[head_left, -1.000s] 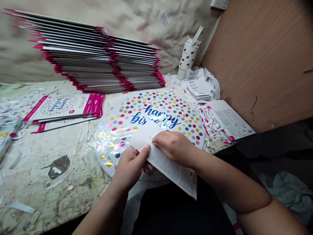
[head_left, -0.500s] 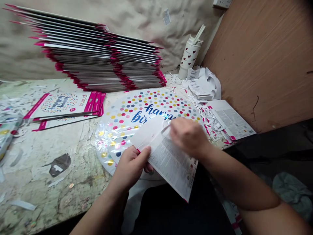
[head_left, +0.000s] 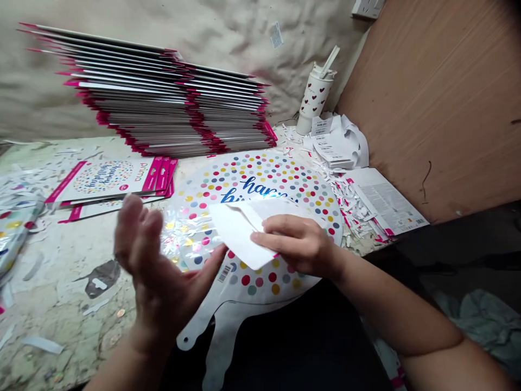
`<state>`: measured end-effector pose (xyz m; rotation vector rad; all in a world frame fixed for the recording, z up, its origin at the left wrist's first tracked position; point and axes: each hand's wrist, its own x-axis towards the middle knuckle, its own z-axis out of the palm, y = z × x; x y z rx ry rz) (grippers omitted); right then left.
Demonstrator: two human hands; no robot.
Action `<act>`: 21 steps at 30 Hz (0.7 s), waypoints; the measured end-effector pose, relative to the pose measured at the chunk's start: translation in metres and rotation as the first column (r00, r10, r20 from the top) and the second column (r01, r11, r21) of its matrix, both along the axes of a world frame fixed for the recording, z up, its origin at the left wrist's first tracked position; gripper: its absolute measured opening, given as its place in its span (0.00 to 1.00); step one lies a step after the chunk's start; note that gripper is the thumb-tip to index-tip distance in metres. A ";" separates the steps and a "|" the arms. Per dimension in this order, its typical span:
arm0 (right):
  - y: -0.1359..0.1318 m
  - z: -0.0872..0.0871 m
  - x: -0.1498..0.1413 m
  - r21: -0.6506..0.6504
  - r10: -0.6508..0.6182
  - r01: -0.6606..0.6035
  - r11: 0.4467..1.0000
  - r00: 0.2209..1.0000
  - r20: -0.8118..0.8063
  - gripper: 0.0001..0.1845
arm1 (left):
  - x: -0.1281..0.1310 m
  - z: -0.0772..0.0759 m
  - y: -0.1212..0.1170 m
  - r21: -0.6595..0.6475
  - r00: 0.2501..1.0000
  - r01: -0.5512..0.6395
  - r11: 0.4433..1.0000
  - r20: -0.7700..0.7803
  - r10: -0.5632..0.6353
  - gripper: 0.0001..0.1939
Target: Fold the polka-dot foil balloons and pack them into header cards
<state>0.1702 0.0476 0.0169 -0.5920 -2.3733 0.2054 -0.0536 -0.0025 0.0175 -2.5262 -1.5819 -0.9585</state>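
— What does the right hand hold?
— The right hand (head_left: 299,247) grasps the folded white card (head_left: 240,244) at the frame's centre, fingers laid across its right side, forearm slanting in from the lower right.
— And the left hand (head_left: 163,277)?
— Spread open, left of centre, fingers raised, thumb stretched toward the card's left side; I can't tell whether it touches.
— What's beneath?
— The spotted balloon (head_left: 256,282), mid-frame. Beyond it, a stack of packets (head_left: 183,103) fills the upper left.
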 end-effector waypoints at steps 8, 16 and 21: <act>-0.027 -0.060 0.032 0.043 0.015 -0.018 0.999 0.998 0.066 0.10 | 0.011 -0.054 -0.020 0.099 0.907 0.394 0.914 -0.202 -0.369 0.07; -0.051 -0.069 0.032 -0.014 -0.115 0.120 0.993 0.973 0.198 0.10 | 0.026 -0.066 -0.020 -0.081 0.932 0.325 0.942 -0.144 -0.334 0.12; -0.016 -0.055 0.022 -0.336 -0.282 0.402 0.852 0.892 0.352 0.10 | 0.043 -0.050 0.010 -0.489 0.996 0.044 0.871 -0.047 -0.077 0.08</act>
